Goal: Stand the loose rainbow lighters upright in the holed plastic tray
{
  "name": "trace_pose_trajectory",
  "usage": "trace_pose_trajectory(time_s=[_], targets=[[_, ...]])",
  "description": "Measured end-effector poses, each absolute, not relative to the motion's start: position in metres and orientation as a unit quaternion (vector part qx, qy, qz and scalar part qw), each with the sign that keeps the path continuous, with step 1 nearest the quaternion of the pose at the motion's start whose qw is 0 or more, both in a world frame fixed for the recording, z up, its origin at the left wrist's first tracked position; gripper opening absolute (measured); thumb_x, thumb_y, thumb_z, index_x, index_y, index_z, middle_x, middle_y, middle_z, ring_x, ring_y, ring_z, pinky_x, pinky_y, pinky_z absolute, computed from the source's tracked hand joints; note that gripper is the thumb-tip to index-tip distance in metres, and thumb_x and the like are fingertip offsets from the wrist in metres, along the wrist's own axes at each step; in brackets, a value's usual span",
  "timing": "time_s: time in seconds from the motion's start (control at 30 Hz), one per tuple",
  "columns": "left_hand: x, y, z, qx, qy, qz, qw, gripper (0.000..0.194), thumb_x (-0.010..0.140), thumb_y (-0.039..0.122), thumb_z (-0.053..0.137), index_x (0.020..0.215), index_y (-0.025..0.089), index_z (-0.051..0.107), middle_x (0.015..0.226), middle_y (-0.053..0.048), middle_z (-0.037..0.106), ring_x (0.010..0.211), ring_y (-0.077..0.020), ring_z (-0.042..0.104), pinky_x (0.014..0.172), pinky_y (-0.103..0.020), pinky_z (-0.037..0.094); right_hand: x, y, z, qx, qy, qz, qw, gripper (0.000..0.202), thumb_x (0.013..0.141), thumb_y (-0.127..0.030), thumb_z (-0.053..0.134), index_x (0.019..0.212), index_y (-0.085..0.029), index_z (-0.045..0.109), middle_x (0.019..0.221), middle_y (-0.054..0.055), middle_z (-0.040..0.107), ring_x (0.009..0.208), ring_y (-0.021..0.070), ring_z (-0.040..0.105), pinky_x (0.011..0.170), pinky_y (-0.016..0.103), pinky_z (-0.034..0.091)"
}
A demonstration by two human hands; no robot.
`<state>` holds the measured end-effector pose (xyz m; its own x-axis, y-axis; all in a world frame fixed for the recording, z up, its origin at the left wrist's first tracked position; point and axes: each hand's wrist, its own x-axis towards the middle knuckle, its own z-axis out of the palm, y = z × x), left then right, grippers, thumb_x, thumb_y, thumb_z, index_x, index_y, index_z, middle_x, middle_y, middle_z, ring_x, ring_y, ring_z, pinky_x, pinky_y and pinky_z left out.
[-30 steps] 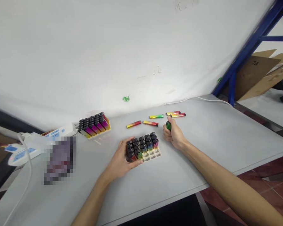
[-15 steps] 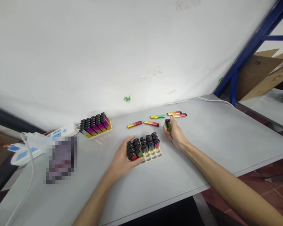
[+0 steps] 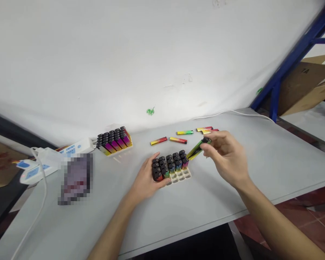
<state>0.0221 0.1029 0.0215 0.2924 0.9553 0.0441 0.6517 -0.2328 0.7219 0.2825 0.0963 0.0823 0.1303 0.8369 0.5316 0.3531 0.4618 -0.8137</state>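
My left hand [image 3: 147, 178] is wrapped round the left side of a cream lighter tray [image 3: 188, 174], thumb along the front edge and fingers behind. Black-topped lighters stand upright in its rear and left holes, and several front-right holes are bare. My right hand [image 3: 227, 155] pinches a yellow-green lighter [image 3: 196, 148] near its black top. This lighter is tilted, its lower end pointing down-left beside the tray's back right corner. Behind lie loose lighters: a red-yellow one [image 3: 159, 141], another red-yellow one [image 3: 178, 140], a green-yellow one [image 3: 185, 132] and a pair at the right, partly behind my fingers.
A second tray of upright purple-yellow lighters [image 3: 115, 142] stands back left near the wall. Left of it are white power strips [image 3: 40, 169] with a cable, and a blurred-out object [image 3: 77, 178]. A white cord [image 3: 233, 111] runs along the back; cardboard boxes [image 3: 300, 83] stand right.
My right hand has come nearer and turned, swinging the lighter from upright to a slant beside the tray. My left hand keeps its grip on the tray. The view has shifted slightly.
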Motion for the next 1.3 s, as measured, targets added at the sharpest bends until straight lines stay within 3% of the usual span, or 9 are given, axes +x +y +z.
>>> trace_pose_trajectory(time_s=[0.33,0.5,0.63,0.7,0.77,0.87,1.0,1.1,1.3], targets=[[0.023,0.1,0.023,0.752,0.534,0.256,0.288,0.093,0.072,0.045,0.078,0.148,0.025,0.029,0.142,-0.012,0.05,0.129,-0.0301,0.051,0.106,-0.046,0.043,0.244,0.069,0.04,-0.449,-0.828,0.004,0.335,0.017,0.097,-0.033,0.056,0.103,-0.019,0.064,0.083,0.0,0.071,0.051,0.0096,0.057,0.048,0.025,0.042],[0.023,0.101,0.021,0.758,0.53,0.254,0.283,0.092,0.073,0.045,0.076,0.148,0.024,0.028,0.141,-0.012,0.05,0.127,-0.03,0.053,0.105,-0.047,0.045,0.239,0.065,0.041,-0.466,-0.832,-0.062,0.295,0.021,0.098,-0.031,0.053,0.109,-0.022,0.068,0.076,-0.001,0.07,0.051,0.0121,0.058,0.046,0.028,0.036],[0.022,0.102,0.02,0.758,0.528,0.26,0.281,0.091,0.073,0.045,0.077,0.148,0.026,0.029,0.143,-0.012,0.049,0.131,-0.0299,0.05,0.108,-0.047,0.042,0.251,0.083,0.055,-0.479,-0.811,-0.075,0.327,0.024,0.098,-0.034,0.051,0.103,-0.023,0.072,0.074,0.0,0.07,0.057,0.0118,0.059,0.054,0.026,0.041],[0.021,0.102,0.02,0.759,0.526,0.257,0.285,0.093,0.071,0.047,0.078,0.148,0.027,0.029,0.145,-0.011,0.047,0.133,-0.0302,0.048,0.11,-0.047,0.04,0.264,0.111,0.059,-0.538,-0.771,-0.087,0.329,0.028,0.099,-0.034,0.047,0.098,-0.022,0.073,0.077,0.002,0.071,0.066,0.0152,0.061,0.059,0.028,0.044],[0.019,0.103,0.02,0.761,0.525,0.246,0.29,0.101,0.068,0.051,0.08,0.15,0.027,0.025,0.147,-0.012,0.045,0.135,-0.0313,0.046,0.111,-0.048,0.039,0.28,0.149,0.055,-0.587,-0.75,-0.093,0.289,0.03,0.099,-0.032,0.045,0.103,-0.021,0.072,0.092,0.008,0.072,0.09,0.0237,0.062,0.07,0.032,0.047],[0.016,0.103,0.02,0.765,0.528,0.231,0.29,0.113,0.065,0.053,0.081,0.153,0.025,0.016,0.15,-0.014,0.042,0.138,-0.0325,0.042,0.113,-0.05,0.036,0.302,0.204,0.041,-0.619,-0.761,-0.073,0.177,0.035,0.092,-0.027,0.053,0.122,-0.016,0.066,0.127,0.016,0.061,0.125,0.036,0.045,0.097,0.046,0.043],[0.014,0.104,0.018,0.77,0.527,0.224,0.28,0.114,0.066,0.054,0.08,0.154,0.024,0.014,0.151,-0.016,0.041,0.138,-0.0326,0.041,0.113,-0.051,0.035,0.318,0.236,0.022,-0.62,-0.779,-0.029,0.092,0.03,0.091,-0.026,0.052,0.113,-0.014,0.068,0.14,0.017,0.049,0.14,0.0378,0.027,0.11,0.051,0.033],[0.013,0.106,0.016,0.777,0.523,0.231,0.263,0.107,0.069,0.053,0.079,0.153,0.023,0.019,0.147,-0.016,0.046,0.136,-0.0323,0.044,0.112,-0.051,0.036,0.322,0.231,0.018,-0.606,-0.779,-0.026,0.16,0.025,0.092,-0.027,0.051,0.102,-0.012,0.069,0.132,0.017,0.055,0.135,0.0358,0.032,0.111,0.048,0.032],[0.015,0.107,0.015,0.788,0.512,0.239,0.243,0.1,0.071,0.052,0.077,0.151,0.021,0.025,0.148,-0.015,0.046,0.139,-0.0312,0.042,0.115,-0.049,0.033,0.322,0.188,0.023,-0.585,-0.642,0.147,0.474,0.026,0.088,-0.043,0.059,0.094,-0.019,0.057,0.105,0.011,0.068,0.103,0.0262,0.057,0.093,0.045,0.046]])
